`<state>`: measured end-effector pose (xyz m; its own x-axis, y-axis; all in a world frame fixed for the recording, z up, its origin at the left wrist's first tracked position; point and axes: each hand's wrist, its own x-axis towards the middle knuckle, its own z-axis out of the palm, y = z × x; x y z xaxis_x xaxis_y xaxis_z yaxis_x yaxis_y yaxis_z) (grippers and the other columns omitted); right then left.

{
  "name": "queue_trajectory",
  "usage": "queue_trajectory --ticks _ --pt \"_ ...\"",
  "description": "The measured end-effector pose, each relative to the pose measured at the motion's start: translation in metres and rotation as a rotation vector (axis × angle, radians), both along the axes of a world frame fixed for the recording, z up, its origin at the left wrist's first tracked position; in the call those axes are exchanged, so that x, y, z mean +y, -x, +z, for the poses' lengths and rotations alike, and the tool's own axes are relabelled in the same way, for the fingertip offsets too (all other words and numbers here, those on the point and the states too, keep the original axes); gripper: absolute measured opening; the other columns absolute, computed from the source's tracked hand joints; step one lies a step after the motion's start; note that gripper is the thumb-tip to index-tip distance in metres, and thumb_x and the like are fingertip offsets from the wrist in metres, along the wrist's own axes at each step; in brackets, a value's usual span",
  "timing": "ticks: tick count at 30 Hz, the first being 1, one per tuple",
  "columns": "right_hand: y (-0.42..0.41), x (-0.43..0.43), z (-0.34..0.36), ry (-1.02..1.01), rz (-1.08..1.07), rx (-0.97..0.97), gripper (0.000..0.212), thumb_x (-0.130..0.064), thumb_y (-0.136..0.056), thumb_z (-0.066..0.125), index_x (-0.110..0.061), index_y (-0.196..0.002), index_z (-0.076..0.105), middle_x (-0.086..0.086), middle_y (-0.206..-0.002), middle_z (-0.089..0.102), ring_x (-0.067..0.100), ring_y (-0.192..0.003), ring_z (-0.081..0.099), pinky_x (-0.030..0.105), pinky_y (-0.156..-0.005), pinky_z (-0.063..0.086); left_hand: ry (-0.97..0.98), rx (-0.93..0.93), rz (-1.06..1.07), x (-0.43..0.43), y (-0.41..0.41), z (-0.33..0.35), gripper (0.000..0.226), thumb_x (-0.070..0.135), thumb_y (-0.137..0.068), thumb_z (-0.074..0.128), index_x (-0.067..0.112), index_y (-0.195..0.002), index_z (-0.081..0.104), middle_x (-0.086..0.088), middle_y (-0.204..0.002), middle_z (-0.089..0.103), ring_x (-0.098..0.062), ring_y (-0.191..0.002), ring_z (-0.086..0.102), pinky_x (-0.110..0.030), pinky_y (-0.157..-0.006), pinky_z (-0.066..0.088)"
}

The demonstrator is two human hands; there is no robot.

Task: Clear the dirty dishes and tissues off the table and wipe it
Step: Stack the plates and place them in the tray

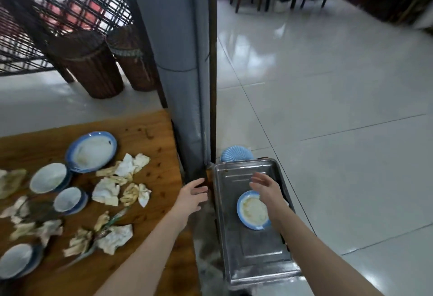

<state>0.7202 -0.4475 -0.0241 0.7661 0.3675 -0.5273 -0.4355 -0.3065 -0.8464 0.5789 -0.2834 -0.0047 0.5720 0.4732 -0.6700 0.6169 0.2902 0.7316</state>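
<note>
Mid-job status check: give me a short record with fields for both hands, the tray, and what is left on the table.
left hand: open, holding nothing, between the table edge and the tray
right hand: open, holding nothing, above the dirty plate
tray: metal, beside the table, holds only the dirty plate
table: left to clear are a large plate, three bowls and scattered crumpled tissues
wiping: not begun, no cloth in view

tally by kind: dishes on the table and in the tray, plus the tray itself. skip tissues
Blue-rimmed plates: 2 (one on the table, one in the tray)
White bowls: 3
Metal tray: 1
Total: 6
The blue under each bowl may be saucers. It is too blurred to tell, so they are not counted.
</note>
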Motion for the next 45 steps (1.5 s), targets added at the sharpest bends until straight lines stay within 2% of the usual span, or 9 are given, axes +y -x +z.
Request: queue_trajectory --ticks 7,15,21,25,30,35,40,43,45 --pt "0.063 0.018 0.056 -0.065 -0.021 -0.067 0.03 0.0 -0.088 0.059 -0.012 -0.115 0.062 0.0 -0.097 0.064 0.008 -0.089 0.059 0.024 -0.071 0.045 -0.035 -0.084 -0.001 0.042 0.073 0.056 0.046 0.004 -0.098 0.05 0.019 -0.141 0.044 -0.003 -0.129 0.058 -0.021 -0.112 0.058 -0.036 -0.095 0.041" --pt "0.122 0.022 0.069 -0.053 0.021 -0.067 0.03 -0.003 -0.089 0.057 -0.021 -0.113 0.062 -0.001 -0.105 0.067 0.017 -0.104 0.057 0.037 -0.083 0.042 -0.08 -0.09 0.025 0.06 0.139 0.079 0.043 0.004 -0.099 0.05 0.018 -0.139 0.048 -0.004 -0.13 0.058 -0.022 -0.113 0.058 -0.037 -0.095 0.042" --pt "0.146 0.022 0.082 -0.052 0.113 -0.067 0.035 -0.005 -0.089 0.059 -0.02 -0.12 0.06 0.002 -0.112 0.066 0.018 -0.106 0.058 0.033 -0.075 0.042 -0.052 -0.123 0.129 0.06 0.187 0.088 0.042 0.011 -0.094 0.061 0.02 -0.134 0.054 -0.007 -0.128 0.059 -0.023 -0.11 0.06 -0.042 -0.102 0.043" --pt "0.164 0.022 0.088 -0.061 0.204 -0.074 0.035 -0.005 -0.09 0.059 -0.018 -0.122 0.059 -0.001 -0.111 0.066 0.015 -0.102 0.058 0.028 -0.068 0.041 -0.086 -0.151 0.198 0.05 0.222 0.092 0.038 0.012 -0.093 0.063 0.025 -0.128 0.055 -0.003 -0.123 0.061 -0.018 -0.101 0.063 -0.039 -0.091 0.045" --pt "0.203 0.026 0.089 -0.067 0.33 -0.027 0.032 -0.009 -0.088 0.063 -0.023 -0.116 0.059 -0.002 -0.109 0.066 0.014 -0.1 0.059 0.032 -0.076 0.043 -0.075 -0.126 0.335 0.024 0.28 0.087 0.04 0.006 -0.093 0.06 0.025 -0.128 0.054 -0.005 -0.124 0.061 -0.021 -0.104 0.063 -0.047 -0.099 0.046" --pt "0.251 0.057 0.092 -0.052 0.477 0.006 0.035 -0.018 -0.09 0.064 -0.022 -0.124 0.056 0.001 -0.118 0.057 0.02 -0.108 0.052 0.043 -0.1 0.037 -0.128 -0.114 0.481 0.014 0.342 0.085 0.042 0.01 -0.095 0.058 0.021 -0.135 0.053 0.0 -0.115 0.064 -0.012 -0.094 0.062 -0.025 -0.067 0.047" --pt "0.296 0.095 0.1 -0.051 0.601 0.011 0.029 -0.018 -0.09 0.064 -0.026 -0.119 0.059 0.003 -0.125 0.057 0.018 -0.108 0.053 0.039 -0.096 0.038 -0.141 -0.115 0.643 0.023 0.405 0.086 0.039 0.012 -0.094 0.061 0.025 -0.13 0.056 0.003 -0.115 0.066 -0.011 -0.095 0.064 -0.022 -0.064 0.049" --pt "0.322 0.118 0.103 -0.054 0.668 -0.001 0.036 -0.021 -0.09 0.063 -0.022 -0.126 0.059 0.003 -0.134 0.052 0.019 -0.114 0.052 0.038 -0.097 0.039 -0.136 -0.096 0.726 0.034 0.438 0.085 0.038 0.014 -0.092 0.064 0.03 -0.126 0.059 0.0 -0.12 0.063 -0.017 -0.104 0.062 -0.026 -0.075 0.05" --pt "0.341 0.138 0.106 -0.04 0.686 -0.013 0.038 -0.022 -0.09 0.064 -0.022 -0.128 0.058 0.003 -0.136 0.05 0.019 -0.115 0.052 0.038 -0.098 0.039 -0.135 -0.084 0.747 0.046 0.458 0.086 0.038 0.017 -0.091 0.066 0.031 -0.126 0.059 0.002 -0.119 0.061 -0.017 -0.105 0.06 -0.026 -0.074 0.05"
